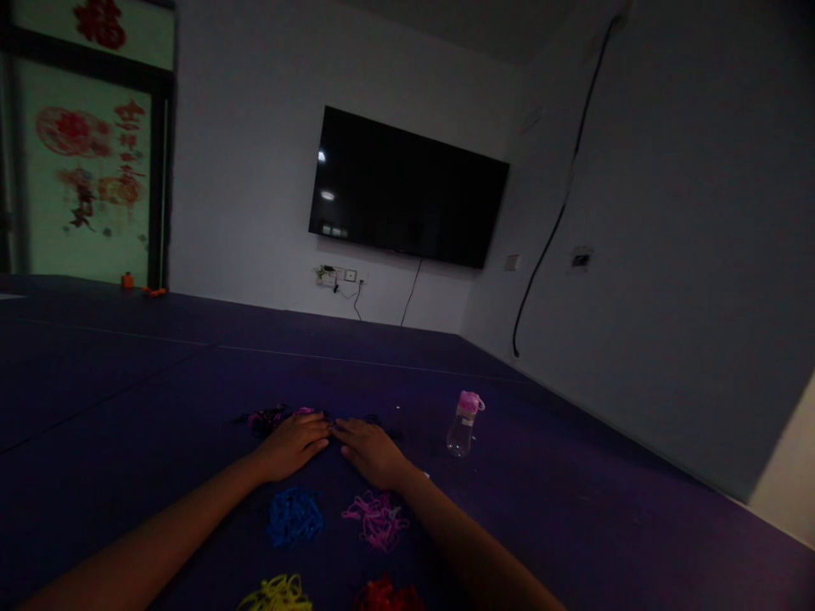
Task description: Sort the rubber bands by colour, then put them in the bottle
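My left hand [294, 445] lies palm down on the dark purple surface, its fingers stretched toward the middle. Against its far side is a tangle of black and pink strands [266, 419], partly hidden by the hand. My right hand [370, 451] is also flat, fingers extended, with the fingertips of both hands nearly meeting. Some dark strands [373, 419] show just beyond it; the dim light hides their kind. Nearer to me are a blue pile [295, 515] and a pink pile [377, 519] of thin loops like rubber bands, between my forearms.
A yellow pile [278, 596] and a red pile [388, 596] of similar loops lie at the bottom edge. Right of my hands stands a clear bottle [459, 431] with a pink lid. Orange objects [127, 280] sit far left. A television [411, 187] hangs on the wall.
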The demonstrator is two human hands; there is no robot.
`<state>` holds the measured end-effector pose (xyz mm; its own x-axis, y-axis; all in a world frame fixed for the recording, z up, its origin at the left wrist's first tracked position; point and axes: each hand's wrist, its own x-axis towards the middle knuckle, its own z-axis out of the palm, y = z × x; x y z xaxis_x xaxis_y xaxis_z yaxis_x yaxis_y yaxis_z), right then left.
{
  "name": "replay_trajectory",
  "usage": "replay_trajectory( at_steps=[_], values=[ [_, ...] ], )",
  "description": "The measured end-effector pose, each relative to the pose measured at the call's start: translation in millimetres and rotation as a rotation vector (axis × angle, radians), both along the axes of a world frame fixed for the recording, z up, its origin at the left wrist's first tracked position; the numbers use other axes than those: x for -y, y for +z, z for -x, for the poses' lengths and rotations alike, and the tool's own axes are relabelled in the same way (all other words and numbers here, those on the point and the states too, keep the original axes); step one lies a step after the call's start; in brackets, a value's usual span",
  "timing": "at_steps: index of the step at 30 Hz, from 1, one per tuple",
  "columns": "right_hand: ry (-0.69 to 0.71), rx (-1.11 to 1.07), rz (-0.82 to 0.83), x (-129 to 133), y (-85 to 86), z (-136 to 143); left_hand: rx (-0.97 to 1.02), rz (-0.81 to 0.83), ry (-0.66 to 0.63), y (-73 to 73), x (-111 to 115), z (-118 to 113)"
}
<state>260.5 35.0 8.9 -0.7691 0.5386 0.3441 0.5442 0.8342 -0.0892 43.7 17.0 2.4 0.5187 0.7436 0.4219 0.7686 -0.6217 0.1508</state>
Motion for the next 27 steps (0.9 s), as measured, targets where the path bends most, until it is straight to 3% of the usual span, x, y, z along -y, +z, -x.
replay_trajectory(
  at_steps=[13,27],
  values=[
    [0.010,0.029,-0.011,-6.9,-4.1,-0.2,-0.008,0.089,-0.014,0.1,-2.1,1.4],
    [-0.082,-0.040,-0.029,-4.7,-4.6,0.3,0.028,-0.034,-0.035,3.0,3.9,0.4]
  ],
)
